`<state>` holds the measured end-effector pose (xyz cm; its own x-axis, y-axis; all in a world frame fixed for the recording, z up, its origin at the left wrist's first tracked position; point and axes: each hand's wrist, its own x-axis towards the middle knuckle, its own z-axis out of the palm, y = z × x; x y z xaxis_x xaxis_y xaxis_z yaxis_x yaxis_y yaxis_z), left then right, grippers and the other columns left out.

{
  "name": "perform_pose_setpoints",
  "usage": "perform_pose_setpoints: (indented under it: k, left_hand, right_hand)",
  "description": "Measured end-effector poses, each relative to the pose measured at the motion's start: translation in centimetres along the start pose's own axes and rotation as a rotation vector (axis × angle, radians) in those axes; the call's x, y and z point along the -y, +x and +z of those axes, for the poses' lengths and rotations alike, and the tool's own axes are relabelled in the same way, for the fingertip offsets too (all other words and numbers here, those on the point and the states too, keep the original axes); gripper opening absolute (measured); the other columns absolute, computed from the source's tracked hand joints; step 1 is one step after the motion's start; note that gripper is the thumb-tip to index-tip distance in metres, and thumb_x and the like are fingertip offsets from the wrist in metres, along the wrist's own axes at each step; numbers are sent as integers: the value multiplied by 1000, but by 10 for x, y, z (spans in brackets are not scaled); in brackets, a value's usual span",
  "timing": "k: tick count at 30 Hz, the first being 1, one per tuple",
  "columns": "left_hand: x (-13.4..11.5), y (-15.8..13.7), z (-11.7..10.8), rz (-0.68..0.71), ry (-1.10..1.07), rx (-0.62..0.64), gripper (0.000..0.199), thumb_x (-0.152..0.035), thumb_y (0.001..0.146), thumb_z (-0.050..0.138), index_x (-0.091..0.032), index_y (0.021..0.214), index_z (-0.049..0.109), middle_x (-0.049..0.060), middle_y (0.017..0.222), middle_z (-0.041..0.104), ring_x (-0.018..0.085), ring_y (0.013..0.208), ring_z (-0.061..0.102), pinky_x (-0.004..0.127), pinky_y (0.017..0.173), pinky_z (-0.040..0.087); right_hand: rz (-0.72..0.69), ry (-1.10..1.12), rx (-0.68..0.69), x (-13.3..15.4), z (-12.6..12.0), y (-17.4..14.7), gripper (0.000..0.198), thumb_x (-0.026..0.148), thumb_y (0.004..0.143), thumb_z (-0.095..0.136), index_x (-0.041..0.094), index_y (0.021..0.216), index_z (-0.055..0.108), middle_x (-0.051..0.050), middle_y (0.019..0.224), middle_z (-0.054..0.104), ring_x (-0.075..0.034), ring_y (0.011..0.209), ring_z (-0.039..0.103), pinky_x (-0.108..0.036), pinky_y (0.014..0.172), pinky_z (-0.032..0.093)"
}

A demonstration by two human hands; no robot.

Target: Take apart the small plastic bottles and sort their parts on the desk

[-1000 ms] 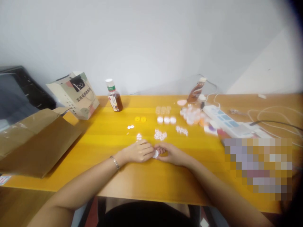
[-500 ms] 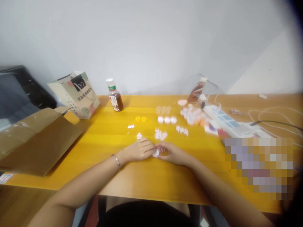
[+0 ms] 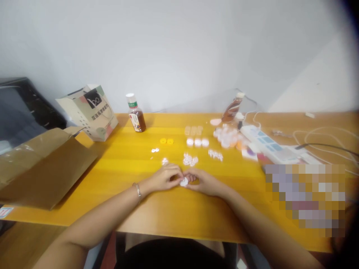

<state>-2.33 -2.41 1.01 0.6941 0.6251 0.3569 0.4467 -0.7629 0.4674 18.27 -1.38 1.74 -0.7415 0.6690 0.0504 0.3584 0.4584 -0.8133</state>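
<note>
Near the front of the table, a small white round disc (image 3: 184, 182) is pinched between my two hands. My right hand (image 3: 203, 181) grips its right side with thumb and curled fingers. On the other side, the thumb and fingertips of my left hand (image 3: 167, 177) close on the disc's left edge. Just beyond the fingers lie a cluster of small white rings (image 3: 190, 159) and a little pile of white pieces (image 3: 165, 161), partly hidden by my left hand. Farther back are three white round caps (image 3: 198, 142) in a row and two yellow round pieces (image 3: 166, 141).
Clear pieces (image 3: 193, 130) stand behind the white caps. To the right are more small white pieces (image 3: 215, 154), a heap of pale parts (image 3: 226, 135), a tilted bottle (image 3: 233, 108) and a power strip (image 3: 262, 138). A dark-drink bottle (image 3: 137, 117), paper bag (image 3: 95, 112) and cardboard box (image 3: 50, 172) stand left.
My left fingers have lifted and shifted on the disc, so more of it shows between the hands. My right hand stays almost in place.
</note>
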Motion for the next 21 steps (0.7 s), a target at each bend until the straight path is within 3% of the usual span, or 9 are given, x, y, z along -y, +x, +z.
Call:
perform_pose_setpoints:
  k: [4,8,14,21]
  left_hand:
    - [4,-1,-7,-89,-115,-35,14,-26,84,50,-15,80,58,3,80,62,13,75,56,27,74,42]
    - [24,-8,-34,-222,-201,1,17,-28,82,50,-14,81,59,4,80,63,13,74,57,25,71,44]
    - [63,-29,-81,-536,-46,44,21,-31,77,50,-14,79,62,3,79,66,15,69,58,23,64,44]
    - [71,-34,-83,-636,47,119,23,-32,75,48,-14,75,63,3,76,67,16,67,59,24,64,45]
  right_hand:
    - [25,-5,-5,1,1,-1,21,32,76,58,18,91,58,-1,77,57,-13,69,51,-25,65,43]
    - [53,-23,-11,2,1,-2,23,28,75,58,16,95,58,-3,84,60,-14,73,54,-27,68,44]
    - [53,-49,-16,3,0,-3,22,26,75,58,18,95,58,-3,84,60,-14,74,54,-27,69,45]
    - [44,-51,-9,3,-1,-2,22,24,74,58,17,95,57,-3,84,60,-14,74,54,-26,69,44]
